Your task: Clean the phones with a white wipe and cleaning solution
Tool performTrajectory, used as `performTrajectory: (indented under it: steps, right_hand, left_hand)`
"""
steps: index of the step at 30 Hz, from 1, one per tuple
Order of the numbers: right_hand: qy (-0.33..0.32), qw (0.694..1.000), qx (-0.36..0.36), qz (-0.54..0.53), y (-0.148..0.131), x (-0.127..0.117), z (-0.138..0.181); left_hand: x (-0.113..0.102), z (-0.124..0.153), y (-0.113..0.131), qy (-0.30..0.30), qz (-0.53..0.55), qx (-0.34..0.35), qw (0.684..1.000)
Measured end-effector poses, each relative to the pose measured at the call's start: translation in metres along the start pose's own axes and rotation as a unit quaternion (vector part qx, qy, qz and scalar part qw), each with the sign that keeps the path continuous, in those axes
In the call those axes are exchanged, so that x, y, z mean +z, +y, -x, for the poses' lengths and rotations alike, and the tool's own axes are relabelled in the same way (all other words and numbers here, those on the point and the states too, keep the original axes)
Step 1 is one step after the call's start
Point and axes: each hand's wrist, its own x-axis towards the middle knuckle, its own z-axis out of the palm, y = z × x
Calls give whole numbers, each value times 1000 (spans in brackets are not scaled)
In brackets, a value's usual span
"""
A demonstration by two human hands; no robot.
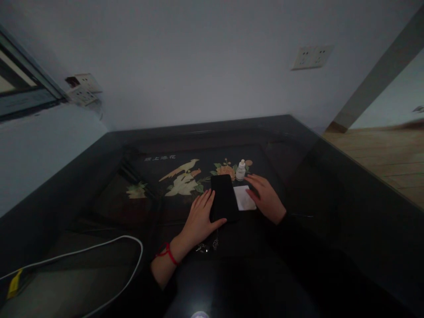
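A black phone (224, 197) lies flat on the dark glass-topped table (331, 198). My left hand (200, 219) rests against the phone's left edge, fingers stretched flat and the thumb under its near corner. A red cord circles that wrist. Right of the phone lies a white square cloth (244, 198). My right hand (265, 197) lies flat with its fingers spread, touching the cloth's right side. A small white dropper bottle (240, 170) stands upright just behind the cloth.
Under the glass there is a painted panel with a bird and flowers (185, 176). A white cable (99, 247) loops across the near left. Wall sockets (312, 56) sit on the wall behind. Wooden floor (384, 154) shows at the right.
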Motion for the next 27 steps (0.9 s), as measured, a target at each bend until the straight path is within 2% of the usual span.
performTrajectory:
  steps: [3,8,15,21,24,27]
  right_hand:
    - [30,998,43,-29,16,4,-33]
    - [6,995,60,-75,25,20,-61]
    - [-10,992,60,-112,22,20,-50]
    - [28,979,70,-190,14,16,-50]
    - [67,961,84,-255,12,3,-45]
    - [133,934,117,-310,14,-15,-31]
  left_hand:
    - [-2,-1,0,-5,-2,0,1000]
    - [-5,-1,3,-10,-8,-3,1000]
    - [-3,0,3,-3,0,-5,1000]
    - [-4,0,4,10,51,-9,999]
    - [-6,0,6,49,126,-17,991]
    - [-9,-2,6,126,239,-38,962]
